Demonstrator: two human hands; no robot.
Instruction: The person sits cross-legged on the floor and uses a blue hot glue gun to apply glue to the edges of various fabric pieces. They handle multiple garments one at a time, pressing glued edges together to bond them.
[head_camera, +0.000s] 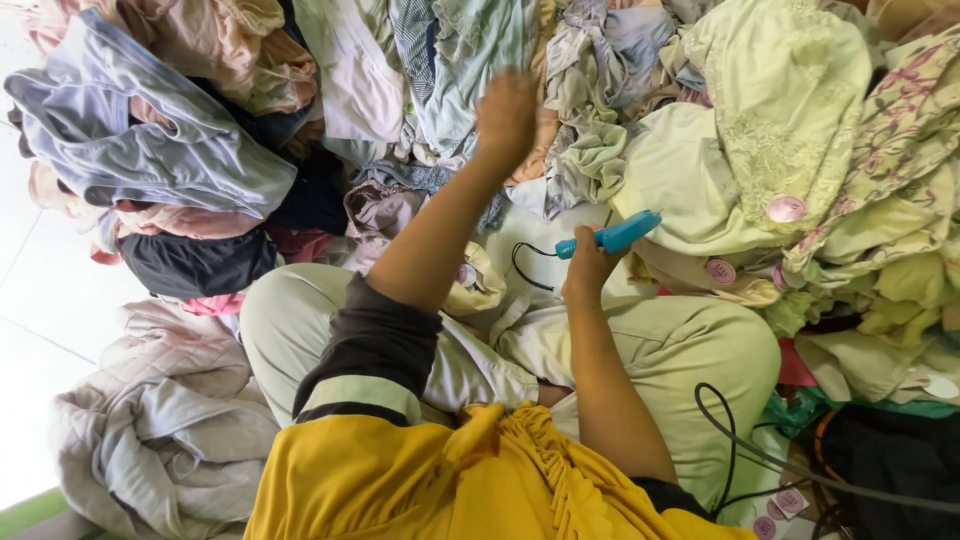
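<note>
I sit cross-legged in pale green trousers (690, 350) facing a big pile of mixed clothes (420, 60). My left hand (507, 115) is stretched out and blurred against a pale blue-green garment (470, 50) on top of the pile; I cannot tell whether it grips the cloth. Lower down, over my lap, my right hand (588, 272) holds a blue pen-shaped tool (618, 235) with a thin black cord (522, 265) trailing from its end. The tool points at a pale yellow-green garment (680, 180) that carries round pink tags (786, 209).
A grey-lilac garment (150, 130) and a black one (195, 262) lie at the left. A pale quilted cloth (160, 430) is heaped on the white tiled floor (40, 300). A black cable (735, 440), several pink round tags (780, 505) and a black bag (890, 455) are at the lower right.
</note>
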